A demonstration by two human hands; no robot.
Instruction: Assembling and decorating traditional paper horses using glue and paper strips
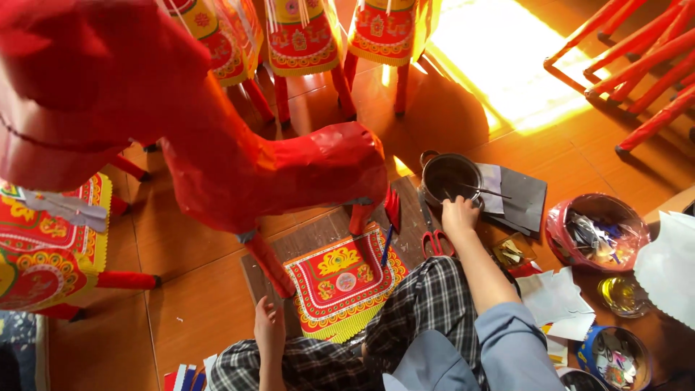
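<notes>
A big red paper horse figure point(217, 145) stands over the floor in front of me. Under it lies a red and yellow ornamented paper panel point(340, 282). My left hand point(269, 326) rests flat on the wooden floor beside that panel, fingers apart, holding nothing. My right hand point(458, 215) reaches to the rim of a dark metal pot point(449, 177) and grips a thin stick or brush handle point(481, 190) that lies across the pot. Red-handled scissors point(436, 242) lie just below that hand.
Decorated paper figures on red legs point(304, 43) stand at the back and another at left point(51, 246). Red sticks point(637, 65) lie at top right. A pink bowl of scraps point(597, 232), grey sheets point(521, 199), white paper point(670, 264) and small tins point(615, 355) sit at right.
</notes>
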